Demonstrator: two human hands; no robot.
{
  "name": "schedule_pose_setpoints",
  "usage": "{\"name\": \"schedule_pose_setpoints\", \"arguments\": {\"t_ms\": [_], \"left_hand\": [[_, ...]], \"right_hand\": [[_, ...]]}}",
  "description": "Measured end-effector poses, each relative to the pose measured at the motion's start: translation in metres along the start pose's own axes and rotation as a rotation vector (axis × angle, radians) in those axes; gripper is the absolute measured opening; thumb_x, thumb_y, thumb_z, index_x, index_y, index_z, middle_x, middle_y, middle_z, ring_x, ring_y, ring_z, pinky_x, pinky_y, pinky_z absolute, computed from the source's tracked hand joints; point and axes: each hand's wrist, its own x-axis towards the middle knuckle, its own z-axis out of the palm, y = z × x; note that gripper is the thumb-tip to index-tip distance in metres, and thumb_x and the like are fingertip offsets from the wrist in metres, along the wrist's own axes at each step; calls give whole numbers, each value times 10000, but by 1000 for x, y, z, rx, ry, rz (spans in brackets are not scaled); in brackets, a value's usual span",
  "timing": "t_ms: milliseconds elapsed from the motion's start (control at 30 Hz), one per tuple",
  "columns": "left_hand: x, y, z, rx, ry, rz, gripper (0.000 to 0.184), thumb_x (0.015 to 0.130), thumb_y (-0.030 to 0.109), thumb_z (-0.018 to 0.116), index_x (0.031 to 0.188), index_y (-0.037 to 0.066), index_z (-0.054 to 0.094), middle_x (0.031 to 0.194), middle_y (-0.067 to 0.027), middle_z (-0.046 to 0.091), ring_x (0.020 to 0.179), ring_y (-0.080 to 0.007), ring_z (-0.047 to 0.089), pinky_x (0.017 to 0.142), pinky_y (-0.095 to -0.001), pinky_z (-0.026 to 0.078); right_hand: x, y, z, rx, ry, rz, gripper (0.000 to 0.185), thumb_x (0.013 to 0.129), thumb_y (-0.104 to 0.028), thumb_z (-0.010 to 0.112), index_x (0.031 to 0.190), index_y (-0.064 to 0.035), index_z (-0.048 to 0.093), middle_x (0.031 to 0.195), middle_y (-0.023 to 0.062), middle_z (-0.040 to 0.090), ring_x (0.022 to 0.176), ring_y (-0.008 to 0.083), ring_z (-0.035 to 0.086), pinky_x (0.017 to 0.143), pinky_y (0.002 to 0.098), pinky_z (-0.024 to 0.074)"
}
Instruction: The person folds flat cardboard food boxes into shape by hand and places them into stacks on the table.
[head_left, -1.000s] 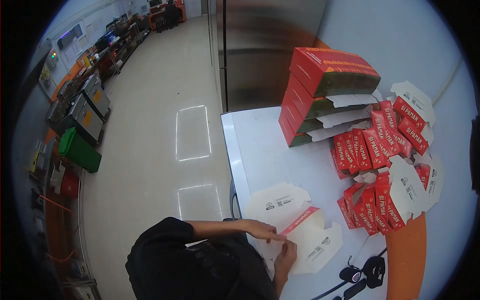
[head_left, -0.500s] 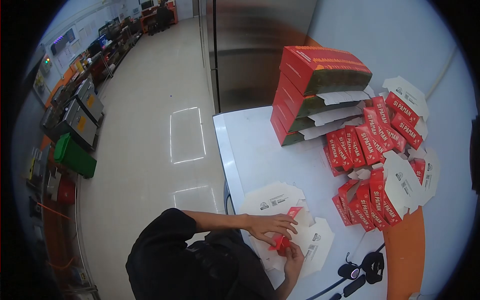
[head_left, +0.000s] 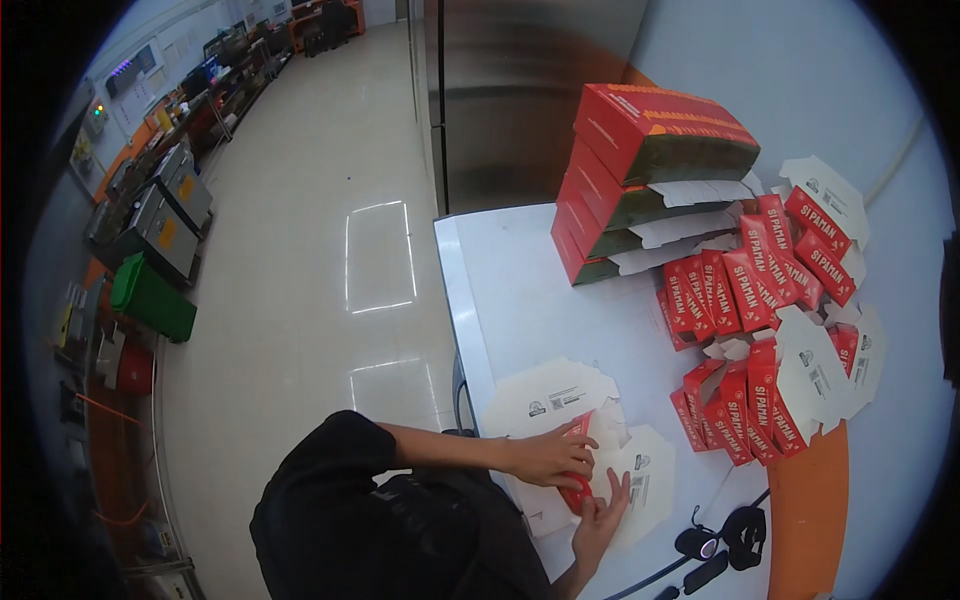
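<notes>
A partly folded red-and-white cardboard box (head_left: 608,430) lies at the near edge of the table, its wide white panels spread out with small black print. My left hand (head_left: 548,456) lies across it from the left, fingers bent over a narrow red panel. At the lower end of that red panel is my right hand (head_left: 598,522), thumb and fingertips at the red cardboard, one finger raised. The left fingers partly cover the red panel, so its folds are not fully visible.
Folded red boxes (head_left: 745,285) lie piled at the right, near the wall. Behind stands a stack of larger red boxes (head_left: 640,150). A black strapped device (head_left: 697,543) with a cable rests at the front right. A steel cabinet (head_left: 530,110) borders the table's far side.
The red panel's end flap, which stood up between my hands, now lies lower and flatter. My right hand has shifted slightly right, a finger lifting away. The view has moved slightly.
</notes>
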Motion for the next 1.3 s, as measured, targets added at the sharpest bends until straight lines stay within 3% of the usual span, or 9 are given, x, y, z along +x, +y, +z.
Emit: {"name": "schedule_pose_setpoints", "arguments": {"t_ms": [133, 267, 433, 533, 767, 867, 967, 1133, 1300], "left_hand": [[2, 6, -18, 94, -263, -133, 203, 1004, 285, 660, 1027, 93, 722, 1116, -80, 690, 1323, -297, 521, 1176, -621, 281], [0, -17, -9, -242, -73, -249, 318, 999, 311, 660, 901, 11, 705, 867, -136, 697, 972, -289, 654, 869, -446, 504], [-6, -13, -34, -494, 20, -433, 339, 1010, 292, 651, 874, -18, 680, 747, -166, 657, 712, -255, 631, 695, -382, 501], [-9, -11, -33, -483, -5, -324, 356, 1016, 298, 647, 866, -24, 669, 701, -163, 636, 646, -244, 611, 651, -380, 481], [-13, -1, -11, -367, -61, -282, 362, 1020, 279, 641, 848, -40, 646, 722, -193, 617, 678, -309, 611, 676, -433, 471], [-10, 10, -19, -426, -118, -354, 343, 1020, 258, 637, 853, -41, 643, 755, -200, 626, 719, -331, 619, 681, -439, 473], [-7, 21, -18, -441, -86, -282, 304, 1018, 227, 640, 876, -42, 650, 790, -198, 636, 755, -339, 628, 692, -440, 479], [2, 24, -20, -499, -154, -311, 152, 988, 143, 682, 1033, 3, 719, 933, -172, 674, 878, -339, 637, 828, -435, 504], [14, 32, -14, -164, -25, -249, 218, 923, 189, 759, 1086, 44, 759, 966, -124, 712, 980, -285, 646, 916, -466, 494]], "right_hand": [[3, -22, 3, -209, -18, -87, 708, 977, -6, 608, 1596, -7, 266, 1557, 207, 447, 1070, 213, 637, 911, 344, 526], [-4, -66, 11, -708, 146, -611, 461, 994, -3, 578, 1442, 34, 472, 1383, 225, 575, 1059, 316, 624, 954, 437, 498], [-15, -10, -22, -59, 521, -400, 163, 1004, 13, 561, 1158, 19, 611, 1495, 202, 492, 1302, 313, 535, 1041, 414, 474], [0, -9, -31, -238, 213, -256, 236, 1024, -63, 572, 1249, -41, 640, 1629, 188, 305, 1368, 361, 485, 1119, 449, 416], [8, -8, 2, -511, 27, -165, 245, 999, -145, 673, 1204, -11, 668, 1433, 195, 514, 1310, 367, 507, 1109, 449, 395], [10, 16, 10, -413, 487, -63, 217, 991, -147, 687, 1162, -13, 679, 1260, 183, 612, 1214, 351, 559, 1124, 440, 379], [11, 15, 9, -227, 366, 9, 155, 987, -115, 675, 1102, -14, 699, 1212, 182, 637, 1147, 346, 582, 1136, 441, 363], [13, 20, 4, -206, 135, -240, 122, 948, -10, 694, 1030, -41, 778, 1640, 224, 294, 1515, 391, 321, 1200, 474, 336], [-5, -39, -3, -560, 49, -147, 711, 809, -259, 890, 1446, -138, 599, 1668, 300, 87, 1523, 512, 191, 1190, 549, 331]]}}
